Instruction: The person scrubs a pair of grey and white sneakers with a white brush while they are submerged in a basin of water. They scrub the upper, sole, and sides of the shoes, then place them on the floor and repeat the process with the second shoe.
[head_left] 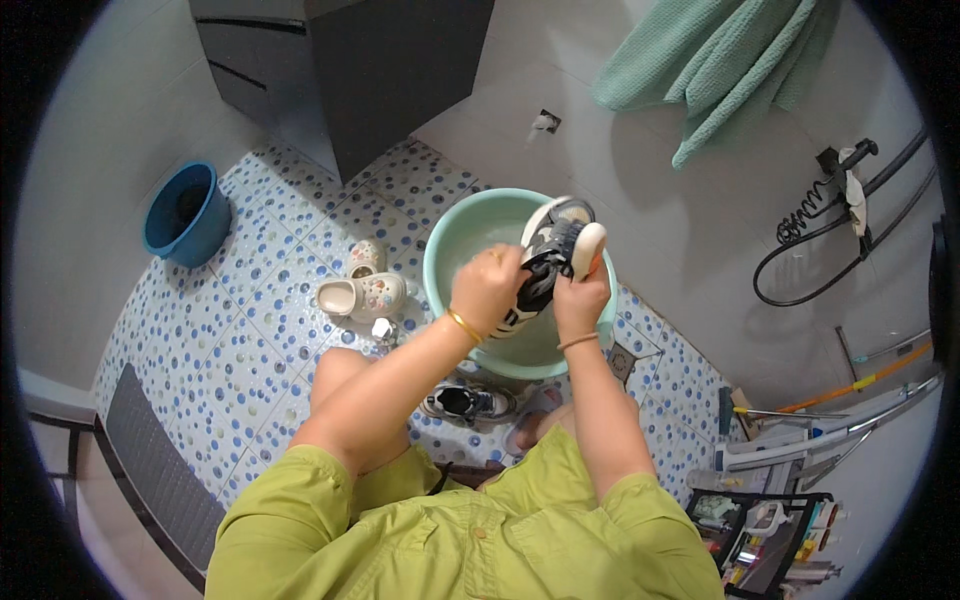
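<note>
A black, grey and white sneaker (550,240) is held up, tilted, over a round mint-green basin (434,285). My right hand (583,303) is closed round its right side, beside a pale rounded part and a bit of orange. My left hand (487,290) is curled closed against the sneaker's dark opening, smeared by motion; whatever its fingers pinch is hidden. Water seems to stand in the basin. A matching sneaker (468,402) lies on the tiles between my feet, just below the basin.
Cream clogs (365,295) stand left of the basin, near a small white object (384,329). A blue bucket (187,215) is further left, below a dark cabinet (390,80). A green towel (720,60) and black shower hose (800,300) hang right. A storage rack (765,540) stands lower right.
</note>
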